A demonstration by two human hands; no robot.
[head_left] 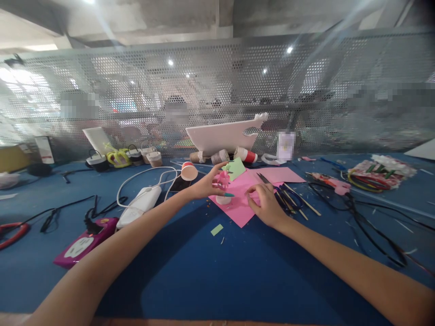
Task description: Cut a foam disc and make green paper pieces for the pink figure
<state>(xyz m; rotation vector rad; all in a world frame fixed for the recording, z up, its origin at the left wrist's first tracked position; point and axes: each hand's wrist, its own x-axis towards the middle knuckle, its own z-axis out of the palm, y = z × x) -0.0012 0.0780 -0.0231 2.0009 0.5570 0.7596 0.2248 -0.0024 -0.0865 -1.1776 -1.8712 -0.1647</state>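
Note:
A small pink papercraft (223, 179) with curled strips and a bit of green on top stands upright on a round white base (223, 199). My left hand (208, 183) curves round it from the left, its fingers closed on the pink part; a teal tip (229, 194) shows by the thumb. To the right, my right hand (267, 203) hovers over the pink paper sheets (240, 216), thumb and forefinger pinched together. Whatever lies in that pinch is too small to make out. Behind the papercraft rests a green paper (237, 168). Scissors (264, 178) lie just beyond my right hand.
Wooden sticks (307, 201) lie right of the scissors. At left are a white power strip (141, 206), a purple socket block (84, 242) and a tipped paper cup (189, 171). A glue gun (336, 184) with black cable lies right. A green scrap (216, 230) sits in front.

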